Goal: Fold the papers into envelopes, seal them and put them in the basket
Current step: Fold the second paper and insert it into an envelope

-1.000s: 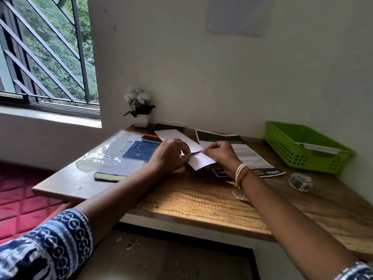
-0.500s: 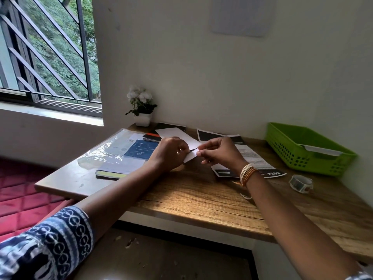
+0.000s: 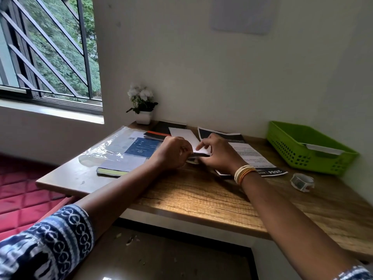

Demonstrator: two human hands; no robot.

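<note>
My left hand (image 3: 174,151) and my right hand (image 3: 217,153) meet over the middle of the wooden table (image 3: 201,195), both pinching a small folded paper (image 3: 194,157) that is mostly hidden between them. Only its dark and white edge shows. A white sheet (image 3: 184,135) lies just behind the hands. A printed sheet with black bands (image 3: 252,156) lies under and right of my right hand. The green basket (image 3: 314,158) stands at the far right against the wall, with a white envelope (image 3: 323,149) resting inside it.
A roll of clear tape (image 3: 301,181) lies right of my right wrist. A plastic-sleeved pile of documents (image 3: 129,152) covers the table's left part, with a dark notebook (image 3: 163,131) behind it. A small white flower pot (image 3: 143,110) stands at the back corner by the window.
The white piece that was spread between my hands has been folded down small. My hands have closed together and lowered onto it near the table.
</note>
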